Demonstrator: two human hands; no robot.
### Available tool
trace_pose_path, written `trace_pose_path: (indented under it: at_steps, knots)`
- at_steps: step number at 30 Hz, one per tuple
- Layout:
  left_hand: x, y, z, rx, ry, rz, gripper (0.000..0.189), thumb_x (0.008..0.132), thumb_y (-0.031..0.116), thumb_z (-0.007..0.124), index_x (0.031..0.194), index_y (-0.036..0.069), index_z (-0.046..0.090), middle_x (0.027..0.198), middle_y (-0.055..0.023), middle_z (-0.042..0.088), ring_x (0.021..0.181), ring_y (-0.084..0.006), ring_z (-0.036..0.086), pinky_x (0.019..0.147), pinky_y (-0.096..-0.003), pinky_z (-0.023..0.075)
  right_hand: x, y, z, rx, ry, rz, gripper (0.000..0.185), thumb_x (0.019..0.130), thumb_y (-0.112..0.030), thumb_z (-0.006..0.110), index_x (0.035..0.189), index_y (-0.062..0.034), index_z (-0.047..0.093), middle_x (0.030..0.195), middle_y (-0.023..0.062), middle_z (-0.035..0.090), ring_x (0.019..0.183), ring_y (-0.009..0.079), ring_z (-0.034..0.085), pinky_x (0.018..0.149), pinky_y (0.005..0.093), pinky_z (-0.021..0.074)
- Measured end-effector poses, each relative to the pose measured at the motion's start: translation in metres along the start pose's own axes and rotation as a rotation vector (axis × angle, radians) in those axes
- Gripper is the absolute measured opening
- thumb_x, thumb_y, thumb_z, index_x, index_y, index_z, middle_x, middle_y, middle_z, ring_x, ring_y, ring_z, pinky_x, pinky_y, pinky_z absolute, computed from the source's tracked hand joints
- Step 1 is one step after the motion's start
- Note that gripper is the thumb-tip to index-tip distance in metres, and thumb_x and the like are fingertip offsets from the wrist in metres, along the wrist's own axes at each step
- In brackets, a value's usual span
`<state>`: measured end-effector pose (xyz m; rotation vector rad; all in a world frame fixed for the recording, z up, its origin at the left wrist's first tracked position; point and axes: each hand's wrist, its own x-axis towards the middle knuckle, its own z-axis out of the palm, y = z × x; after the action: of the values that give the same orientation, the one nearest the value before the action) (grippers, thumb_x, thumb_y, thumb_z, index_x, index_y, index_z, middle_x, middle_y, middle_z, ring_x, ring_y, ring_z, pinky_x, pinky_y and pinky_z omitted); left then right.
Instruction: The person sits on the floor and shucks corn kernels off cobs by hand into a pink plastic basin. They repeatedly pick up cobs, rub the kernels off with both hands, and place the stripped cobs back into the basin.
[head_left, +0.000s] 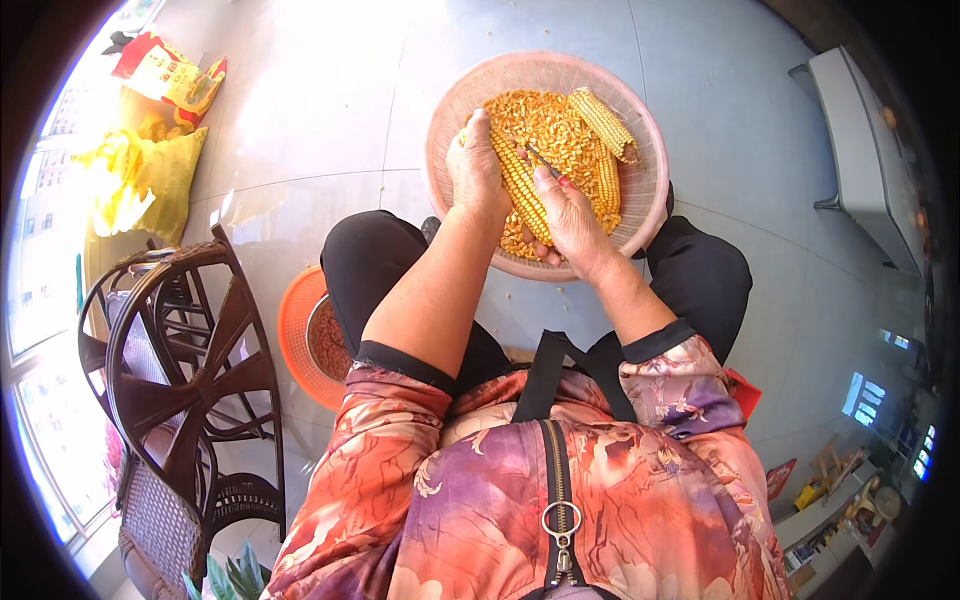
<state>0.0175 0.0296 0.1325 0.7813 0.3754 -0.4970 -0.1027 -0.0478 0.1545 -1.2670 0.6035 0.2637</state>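
My left hand (478, 166) grips the upper end of a yellow ear of corn (519, 184), which slants down to the right over a pink plastic basket (450, 112). The ear's lower end rests against the fingers of my right hand (568, 217). That hand also holds a thin, dark pointed tool (541, 160) with a bit of red near the grip; its tip lies close beside the ear. Loose corn kernels (529, 109) fill the basket's bottom. Two more ears lie at the right of the basket, one (602, 124) above the other (608, 182).
An orange basket (294, 337) with a bowl of small reddish pieces (328, 341) stands beside my left knee. Dark rattan chairs (199, 382) and yellow bags (169, 172) are at the left. A white piece of furniture (862, 142) stands at the right. A few kernels lie on the floor tiles.
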Motion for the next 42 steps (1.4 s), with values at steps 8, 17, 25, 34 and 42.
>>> trace_pose_path:
  at_steps: [8,17,25,34,42]
  knots:
    - [-0.001,-0.003,0.0,0.115,0.004,-0.066,0.034,0.097,0.034,0.057,0.11,0.003,0.056,0.077,-0.0103,0.06,0.053,-0.0179,0.055,0.049,-0.0315,0.0514,0.004,-0.008,0.002,0.238,-0.026,0.173,0.055,0.103,-0.058,0.034,0.114,-0.0098,0.058,0.069,0.0073,0.064,0.052,0.0155,0.064,0.044,0.0309,0.0551]
    - [-0.02,-0.006,0.003,0.239,-0.068,-0.213,0.037,0.098,0.035,0.052,0.109,0.0,0.057,0.087,-0.0165,0.065,0.073,-0.0278,0.065,0.067,-0.0407,0.0562,0.003,-0.013,0.006,0.114,-0.04,0.077,0.061,0.1,-0.062,0.037,0.098,-0.0052,0.059,0.062,0.0062,0.056,0.04,0.015,0.053,0.034,0.028,0.044]
    - [-0.012,-0.008,-0.004,0.3,-0.154,-0.234,0.046,0.099,0.038,0.046,0.113,-0.005,0.058,0.099,-0.0215,0.069,0.083,-0.0273,0.066,0.077,-0.0395,0.0554,0.018,-0.006,0.009,0.308,0.055,0.064,0.057,0.102,-0.059,0.035,0.11,-0.0079,0.059,0.07,0.0055,0.061,0.043,0.0137,0.056,0.035,0.0284,0.0473]
    - [-0.025,-0.017,-0.003,0.389,-0.241,-0.219,0.061,0.1,0.046,0.038,0.115,-0.01,0.058,0.104,-0.0233,0.068,0.088,-0.0317,0.067,0.084,-0.0402,0.0553,0.033,0.003,0.001,0.12,0.1,-0.163,0.056,0.103,-0.056,0.037,0.111,-0.0046,0.059,0.077,0.0028,0.061,0.057,0.0092,0.058,0.048,0.0237,0.0481]
    - [-0.02,-0.016,-0.008,0.282,-0.335,-0.141,0.047,0.102,0.038,0.045,0.122,-0.004,0.052,0.11,-0.0211,0.067,0.098,-0.0295,0.066,0.089,-0.0405,0.0547,0.028,-0.004,0.006,0.403,0.112,-0.088,0.064,0.102,-0.055,0.041,0.131,0.0,0.056,0.118,0.0136,0.065,0.113,0.0204,0.06,0.098,0.031,0.0448]
